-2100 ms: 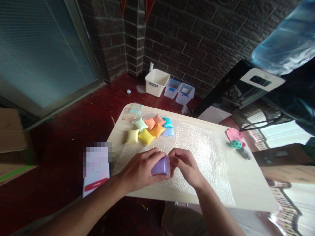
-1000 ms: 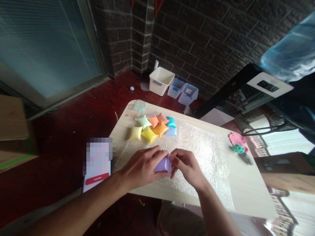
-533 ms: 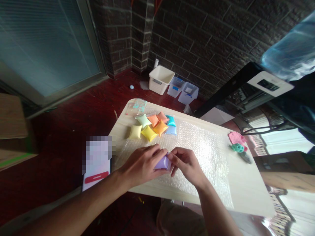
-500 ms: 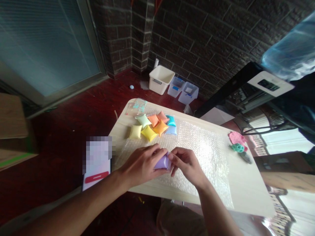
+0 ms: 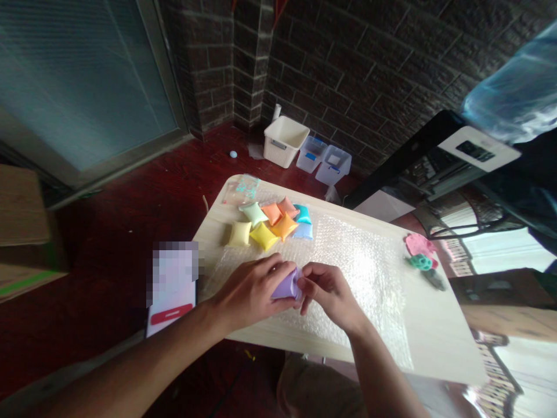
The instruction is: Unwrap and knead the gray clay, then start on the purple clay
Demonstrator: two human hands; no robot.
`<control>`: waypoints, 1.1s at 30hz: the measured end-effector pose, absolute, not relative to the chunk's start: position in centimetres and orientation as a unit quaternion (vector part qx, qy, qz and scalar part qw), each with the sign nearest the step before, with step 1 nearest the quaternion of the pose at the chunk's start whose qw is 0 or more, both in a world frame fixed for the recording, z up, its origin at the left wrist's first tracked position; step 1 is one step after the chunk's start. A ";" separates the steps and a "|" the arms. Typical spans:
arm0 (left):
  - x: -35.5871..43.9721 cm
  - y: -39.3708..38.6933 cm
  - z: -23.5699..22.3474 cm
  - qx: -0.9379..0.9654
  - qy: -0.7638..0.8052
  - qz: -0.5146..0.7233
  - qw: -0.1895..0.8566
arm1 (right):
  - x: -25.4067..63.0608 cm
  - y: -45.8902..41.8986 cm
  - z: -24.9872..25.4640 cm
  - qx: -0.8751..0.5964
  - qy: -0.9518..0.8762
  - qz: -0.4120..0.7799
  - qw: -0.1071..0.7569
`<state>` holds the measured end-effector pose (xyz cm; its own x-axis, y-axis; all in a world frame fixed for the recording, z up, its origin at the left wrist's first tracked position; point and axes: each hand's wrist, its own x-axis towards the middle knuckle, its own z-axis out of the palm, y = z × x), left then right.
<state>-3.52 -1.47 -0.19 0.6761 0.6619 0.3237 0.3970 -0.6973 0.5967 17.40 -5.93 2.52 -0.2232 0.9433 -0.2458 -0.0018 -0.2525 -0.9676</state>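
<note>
A small purple packet [image 5: 286, 287], pillow-shaped and shiny, is held above the near part of the table. My left hand [image 5: 256, 290] wraps round it from the left, fingers over its top and thumb below. At the packet's right edge, my right hand [image 5: 327, 292] pinches the wrapper between thumb and forefinger. Beyond my hands lie several similar packets: a yellow packet [image 5: 263, 236], a pale yellow packet [image 5: 239, 234], an orange packet [image 5: 284, 226], a pale green packet [image 5: 253, 213] and a turquoise packet [image 5: 303, 213] among them.
Bubble wrap [image 5: 348, 255] covers much of the wooden table [image 5: 439, 342]. Pink clay [image 5: 420, 244] and a green piece [image 5: 420, 262] lie at the right end. A phone [image 5: 173, 284] stands at the left edge. Plastic bins [image 5: 282, 145] sit on the floor by the wall.
My right thumb and fingers have shifted very slightly at the purple packet's edge. Both hands keep their hold, and the other packets have not moved.
</note>
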 end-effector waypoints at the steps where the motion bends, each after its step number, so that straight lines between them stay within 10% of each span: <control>1: -3.5 -1.5 -0.2 0.884 0.300 0.266 0.240 | 17.4 -5.9 2.5 -0.495 -0.477 0.618 0.381; 33: -3.7 -1.5 0.4 0.873 0.252 0.319 0.270 | 17.9 -6.0 2.3 -0.419 -0.417 0.702 0.398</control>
